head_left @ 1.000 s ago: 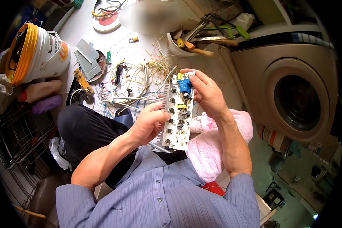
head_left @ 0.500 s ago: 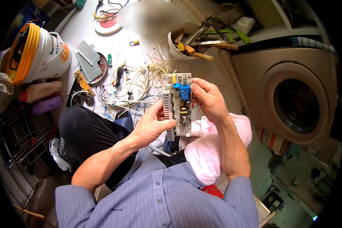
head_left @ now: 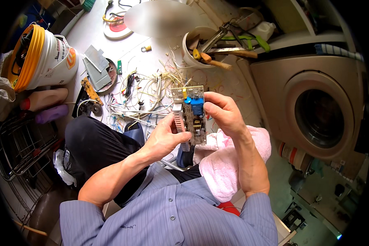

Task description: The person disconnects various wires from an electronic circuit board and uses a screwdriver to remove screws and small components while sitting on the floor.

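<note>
Circuit board: one, the long board (head_left: 199,133) I hold in the air before my chest, over the gap between my legs.
Long axis: runs away from my body, nearly straight up the view, the far end leaning slightly left.
Facing: component side toward me; the end with the yellow part (head_left: 184,92) points out to the wires, the plain end toward my shirt.
Heat sink: one, finned and pale (head_left: 179,124), along the board's left edge.
Blue block: one large (head_left: 197,107), near the far right corner.
My left hand (head_left: 165,138): closed on the board's near left part, thumb over the front, fingers behind the heat sink.
My right hand (head_left: 225,114): thumb and forefinger nearly together, pinching the right edge beside the blue block.
Wires (head_left: 158,88): a tangle on the floor, too many to count.
Padlock: one, brass-coloured (head_left: 148,48).
Bottles: two, one beige (head_left: 49,98), one purple (head_left: 52,114).
Towel: one, pink (head_left: 221,164), by my right forearm.
Washing machine: one (head_left: 270,92), to my right.
</note>
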`<action>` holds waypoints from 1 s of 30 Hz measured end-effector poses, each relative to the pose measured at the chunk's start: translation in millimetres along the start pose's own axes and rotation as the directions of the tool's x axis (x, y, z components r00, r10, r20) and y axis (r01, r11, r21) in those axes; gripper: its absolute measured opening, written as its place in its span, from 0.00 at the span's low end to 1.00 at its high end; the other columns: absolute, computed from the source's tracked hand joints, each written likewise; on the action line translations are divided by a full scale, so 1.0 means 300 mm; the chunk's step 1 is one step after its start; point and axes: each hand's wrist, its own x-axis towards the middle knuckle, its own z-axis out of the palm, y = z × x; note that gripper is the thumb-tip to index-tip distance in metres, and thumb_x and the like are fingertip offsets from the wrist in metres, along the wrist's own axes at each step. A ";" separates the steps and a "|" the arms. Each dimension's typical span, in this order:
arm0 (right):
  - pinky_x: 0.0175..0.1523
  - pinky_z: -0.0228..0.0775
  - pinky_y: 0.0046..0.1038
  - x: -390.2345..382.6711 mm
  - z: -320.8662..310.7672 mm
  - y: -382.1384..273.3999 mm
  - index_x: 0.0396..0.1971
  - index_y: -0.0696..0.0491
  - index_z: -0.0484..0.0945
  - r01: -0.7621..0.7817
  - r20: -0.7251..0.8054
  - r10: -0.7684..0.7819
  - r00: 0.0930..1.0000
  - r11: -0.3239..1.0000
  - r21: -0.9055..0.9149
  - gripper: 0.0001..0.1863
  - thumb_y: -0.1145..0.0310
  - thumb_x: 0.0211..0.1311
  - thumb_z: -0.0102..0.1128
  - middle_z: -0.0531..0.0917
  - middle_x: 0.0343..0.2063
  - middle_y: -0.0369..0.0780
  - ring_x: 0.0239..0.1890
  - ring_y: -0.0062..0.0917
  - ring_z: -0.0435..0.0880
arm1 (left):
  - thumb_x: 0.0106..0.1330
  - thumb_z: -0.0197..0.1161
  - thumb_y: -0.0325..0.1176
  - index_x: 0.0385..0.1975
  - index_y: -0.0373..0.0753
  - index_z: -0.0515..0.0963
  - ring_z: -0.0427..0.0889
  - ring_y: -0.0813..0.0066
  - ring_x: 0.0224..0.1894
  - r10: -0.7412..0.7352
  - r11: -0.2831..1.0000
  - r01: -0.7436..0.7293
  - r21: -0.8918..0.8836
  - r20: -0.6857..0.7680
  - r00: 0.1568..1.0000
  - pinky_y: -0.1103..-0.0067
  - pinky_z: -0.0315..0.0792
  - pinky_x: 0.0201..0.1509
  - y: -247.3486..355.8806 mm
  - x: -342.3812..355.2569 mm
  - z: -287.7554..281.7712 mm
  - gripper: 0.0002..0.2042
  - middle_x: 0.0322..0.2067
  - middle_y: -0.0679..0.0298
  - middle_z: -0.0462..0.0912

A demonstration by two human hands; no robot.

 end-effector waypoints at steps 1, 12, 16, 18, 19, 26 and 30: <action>0.47 0.71 0.20 0.000 0.006 -0.011 0.56 0.62 0.79 -0.015 -0.007 0.015 1.000 1.000 -0.020 0.19 0.66 0.72 0.61 0.85 0.42 0.34 0.41 0.13 0.77 | 0.61 0.69 0.23 0.59 0.35 0.70 0.82 0.77 0.46 -0.007 0.999 0.007 0.041 -0.001 1.000 0.74 0.76 0.55 0.001 0.000 -0.001 0.25 0.46 0.63 0.84; 0.47 0.75 0.22 0.011 0.028 -0.016 0.55 0.63 0.79 -0.035 -0.013 0.034 0.999 0.994 -0.102 0.19 0.69 0.70 0.64 0.86 0.43 0.38 0.42 0.17 0.82 | 0.62 0.64 0.27 0.54 0.36 0.77 0.81 0.81 0.43 -0.054 0.998 0.055 -0.011 0.089 0.995 0.78 0.75 0.51 -0.017 0.012 -0.022 0.19 0.43 0.68 0.84; 0.45 0.75 0.22 0.009 0.020 -0.021 0.54 0.64 0.80 -0.043 -0.022 0.040 0.999 0.988 -0.146 0.18 0.69 0.70 0.63 0.86 0.41 0.37 0.39 0.16 0.80 | 0.62 0.64 0.27 0.55 0.35 0.77 0.82 0.80 0.42 -0.033 0.999 0.036 -0.027 0.104 0.994 0.77 0.76 0.51 -0.013 0.008 -0.017 0.20 0.43 0.67 0.84; 0.45 0.75 0.22 0.008 0.021 -0.025 0.54 0.64 0.80 -0.056 -0.027 0.052 0.998 0.986 -0.154 0.18 0.69 0.69 0.62 0.86 0.41 0.37 0.39 0.16 0.80 | 0.61 0.64 0.26 0.55 0.34 0.76 0.83 0.79 0.43 -0.046 0.997 0.051 -0.049 0.097 0.994 0.76 0.77 0.52 -0.001 0.003 -0.015 0.20 0.44 0.66 0.84; 0.45 0.75 0.22 0.008 0.022 -0.028 0.54 0.64 0.80 -0.069 -0.032 0.064 0.997 0.986 -0.155 0.18 0.69 0.69 0.62 0.86 0.41 0.38 0.39 0.16 0.81 | 0.61 0.64 0.26 0.55 0.33 0.76 0.83 0.79 0.44 -0.054 0.996 0.060 -0.060 0.095 0.994 0.76 0.77 0.53 0.002 0.002 -0.014 0.20 0.45 0.65 0.84; 0.46 0.77 0.24 0.008 0.016 -0.025 0.53 0.64 0.80 -0.069 -0.038 0.065 0.997 0.992 -0.110 0.18 0.69 0.70 0.60 0.86 0.43 0.39 0.41 0.18 0.83 | 0.59 0.63 0.22 0.57 0.31 0.74 0.85 0.75 0.45 -0.055 0.984 0.072 -0.163 0.104 0.993 0.73 0.80 0.54 -0.012 0.012 -0.015 0.23 0.47 0.62 0.84; 0.46 0.78 0.23 0.009 0.022 -0.034 0.53 0.63 0.80 -0.095 -0.038 0.092 0.995 0.992 -0.080 0.17 0.69 0.70 0.59 0.86 0.43 0.39 0.41 0.17 0.83 | 0.59 0.62 0.21 0.56 0.30 0.73 0.85 0.74 0.44 -0.057 0.982 0.076 -0.174 0.111 0.992 0.73 0.81 0.52 -0.007 0.014 -0.016 0.23 0.46 0.60 0.84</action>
